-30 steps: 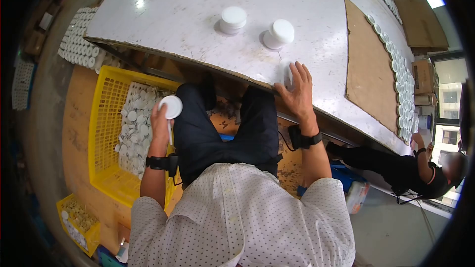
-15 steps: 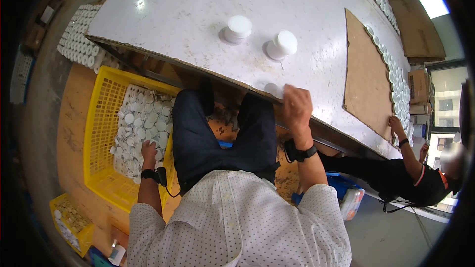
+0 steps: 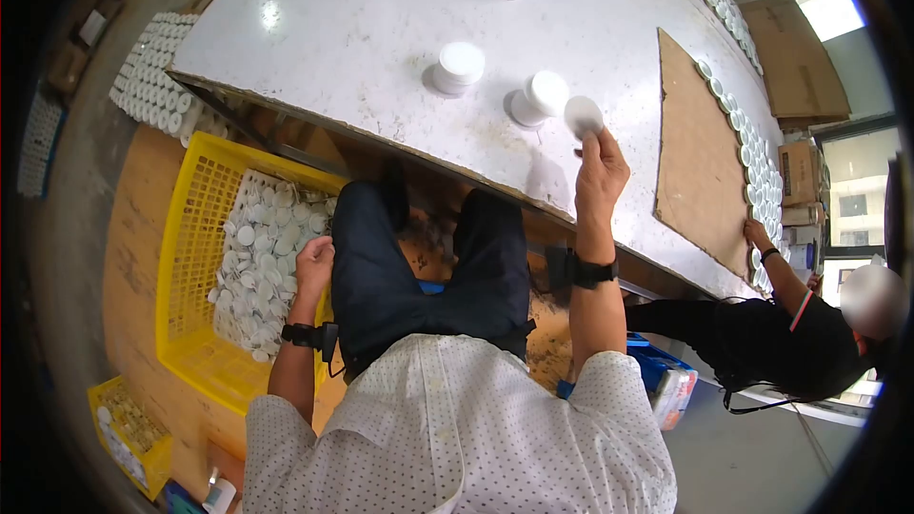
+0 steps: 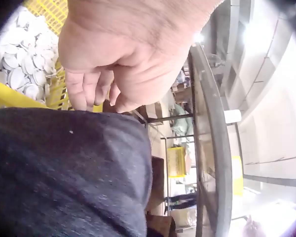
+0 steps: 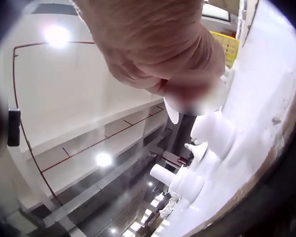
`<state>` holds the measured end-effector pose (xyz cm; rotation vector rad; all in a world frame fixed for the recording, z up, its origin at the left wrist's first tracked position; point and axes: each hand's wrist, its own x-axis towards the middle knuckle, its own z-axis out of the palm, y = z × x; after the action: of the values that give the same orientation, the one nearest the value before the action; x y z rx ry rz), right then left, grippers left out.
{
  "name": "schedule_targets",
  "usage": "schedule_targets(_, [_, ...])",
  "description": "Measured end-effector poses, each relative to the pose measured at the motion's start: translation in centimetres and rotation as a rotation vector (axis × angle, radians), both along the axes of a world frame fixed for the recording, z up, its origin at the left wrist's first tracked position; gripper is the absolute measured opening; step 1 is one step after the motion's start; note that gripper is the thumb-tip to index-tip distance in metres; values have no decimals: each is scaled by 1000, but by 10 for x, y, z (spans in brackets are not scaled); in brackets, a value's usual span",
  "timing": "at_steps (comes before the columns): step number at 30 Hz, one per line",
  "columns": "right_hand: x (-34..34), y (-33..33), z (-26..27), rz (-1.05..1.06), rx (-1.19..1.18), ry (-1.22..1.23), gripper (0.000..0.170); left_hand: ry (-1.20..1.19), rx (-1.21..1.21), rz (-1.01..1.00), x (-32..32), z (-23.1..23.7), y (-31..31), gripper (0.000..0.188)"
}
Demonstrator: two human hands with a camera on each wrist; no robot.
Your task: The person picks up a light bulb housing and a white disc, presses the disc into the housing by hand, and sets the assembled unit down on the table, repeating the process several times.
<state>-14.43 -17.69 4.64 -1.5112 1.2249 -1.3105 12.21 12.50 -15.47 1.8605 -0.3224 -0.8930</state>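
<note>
At two o'clock in the head view, the right hand (image 3: 602, 173) now pinches a pale round disc (image 3: 583, 116), raised from the near edge of the desk (image 3: 343, 48). The disc is at four o'clock from the nearer white container (image 3: 547, 93) (whether they touch, I can't tell). At nine o'clock, the left hand (image 3: 314, 267) has left the yellow basket (image 3: 169, 286); it hangs loosely curled beside the thigh (image 3: 354, 238), apparently holding nothing.

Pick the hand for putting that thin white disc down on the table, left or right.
Right, I'd say. The right hand pinches the disc above the table, while the left hand is down by the yellow basket.
</note>
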Motion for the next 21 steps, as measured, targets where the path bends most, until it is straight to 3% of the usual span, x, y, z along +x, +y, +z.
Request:
schedule_targets(1, [2, -7, 0, -4, -6, -5, 20, 13, 7, -1, -1, 3, -3, 23])
schedule_targets(4, [10, -30, 5, -16, -620, 489, 24, -77, -51, -12, -5, -7, -6, 23])
schedule_targets(5, [13, -33, 5, -15, -626, 484, 24, -81, -56, -8, -7, -10, -4, 23])
schedule_targets(7, [20, -39, -1, 55, -729, 811, 27, -140, -46, -46, -12, -9, -3, 22])
schedule_targets(11, [17, -41, -13, 154, -550, 606, 41, -209, -39, -57, -16, -15, 10, 22])
schedule_targets(12, [16, -44, -11, 186, -501, 566, 64, -212, -36, -54, -17, -18, 13, 22])
schedule_targets(13, [15, -49, -8, 184, -497, 560, 64, -208, -40, -56, -18, -20, 16, 22])
schedule_targets(15, [14, -58, 5, 250, -434, 720, 87, -211, -45, -67, -18, -22, 17, 22])
schedule_targets(16, [13, -67, 11, 391, -360, 770, 103, -213, -29, -65, -18, -24, 17, 22])
schedule_targets(17, [12, -74, 16, 387, -362, 765, 103, -215, -13, -61, -18, -25, 16, 21])
schedule_targets(19, [19, -82, 28, 626, -260, 948, 102, -227, 11, -57, -17, -24, 14, 21])
schedule_targets(21, [25, -86, 35, 668, -222, 1012, 101, -278, 34, -62, -21, -24, 14, 21])
